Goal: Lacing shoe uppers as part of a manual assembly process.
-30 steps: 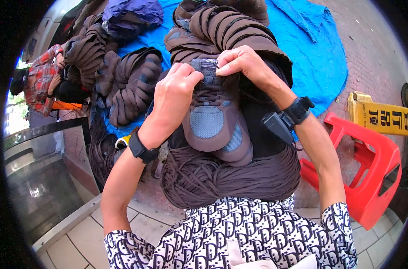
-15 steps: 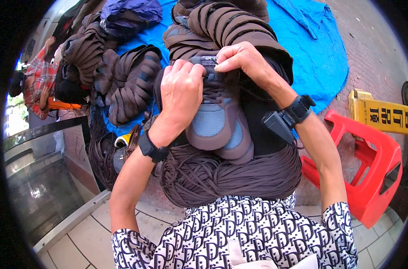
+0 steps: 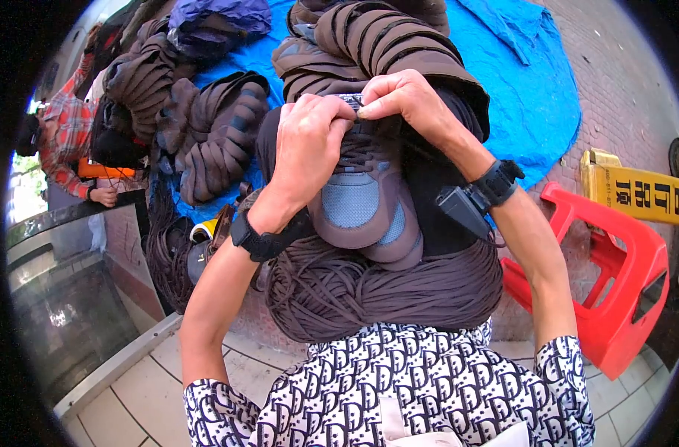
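A brown shoe upper (image 3: 348, 212) with a blue mesh toe lies in my lap, toe toward me. Dark lace crosses its front, and a second matching upper (image 3: 399, 242) shows from beneath it. My left hand (image 3: 307, 145) is closed in a pinch at the top of the tongue, its fingertips partly hidden. Close beside them, my right hand (image 3: 405, 100) pinches the dark shoelace (image 3: 359, 104) between thumb and forefinger. Across my lap, nearest my body, rests a thick bundle of dark brown laces (image 3: 384, 298).
Stacked brown uppers (image 3: 388, 45) lie ahead on a blue tarp (image 3: 537, 82), with more piles (image 3: 224, 138) to the left. A red plastic stool (image 3: 615, 276) and a yellow sign box (image 3: 630, 190) stand right. At left, a person in plaid (image 3: 64, 130) is near a glass-fronted case (image 3: 86, 290).
My left hand has shifted slightly right and its fingertips now meet those of my right hand. The person at left has lowered a hand onto the case's edge.
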The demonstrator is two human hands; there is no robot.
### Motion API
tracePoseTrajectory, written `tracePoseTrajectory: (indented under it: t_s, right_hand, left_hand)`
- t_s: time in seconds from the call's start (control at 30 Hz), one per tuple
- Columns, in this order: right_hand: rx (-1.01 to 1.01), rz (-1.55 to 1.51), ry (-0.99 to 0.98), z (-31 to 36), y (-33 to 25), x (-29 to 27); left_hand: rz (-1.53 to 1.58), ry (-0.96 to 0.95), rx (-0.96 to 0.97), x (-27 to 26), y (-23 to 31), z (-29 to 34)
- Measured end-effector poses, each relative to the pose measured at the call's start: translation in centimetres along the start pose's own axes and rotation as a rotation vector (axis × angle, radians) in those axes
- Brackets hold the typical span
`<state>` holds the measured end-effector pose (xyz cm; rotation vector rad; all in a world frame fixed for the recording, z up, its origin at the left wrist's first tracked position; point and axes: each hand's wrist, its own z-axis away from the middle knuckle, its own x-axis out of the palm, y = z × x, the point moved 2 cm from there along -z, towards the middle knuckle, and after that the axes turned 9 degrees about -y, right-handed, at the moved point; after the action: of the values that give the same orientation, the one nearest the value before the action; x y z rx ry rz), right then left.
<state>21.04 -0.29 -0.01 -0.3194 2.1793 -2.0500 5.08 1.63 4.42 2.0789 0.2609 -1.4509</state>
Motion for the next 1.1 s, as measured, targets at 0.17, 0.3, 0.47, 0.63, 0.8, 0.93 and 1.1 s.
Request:
tracePoseTrajectory:
  t_s: [0.17, 0.3, 0.47, 0.63, 0.8, 0.93, 1.1]
  right_hand:
    - [-0.003, 0.01, -0.002, -0.1, 0.2, 0.1]
    - [0.031, 0.115, -0.045, -0.1, 0.3, 0.2]
    - [-0.04, 0.108, -0.005, -0.1, 0.1, 0.1]
    - [0.008, 0.02, 0.001, 0.2, 0.0, -0.1]
    - [0.033, 0.031, -0.004, 0.2, 0.2, 0.1]
    - [-0.056, 0.058, 0.047, 0.3, 0.1, -0.1]
    - [-0.007, 0.045, -0.024, 0.6, 0.2, -0.4]
  left_hand:
    - [-0.27, -0.064, 0.112, 0.1, -0.2, 0.5]
    - [-0.347, -0.067, 0.111, 0.6, -0.3, 0.6]
    - [-0.197, -0.009, 0.107, 0.7, -0.2, 0.4]
    - [0.038, 0.026, 0.008, 0.7, 0.3, 0.4]
    - [0.131, -0.016, -0.045, 0.1, 0.5, 0.6]
    - [0.013, -0.069, -0.085, -0.2, 0.1, -0.4]
    - [-0.199, 0.042, 0.097, -1.1, -1.0, -2.4]
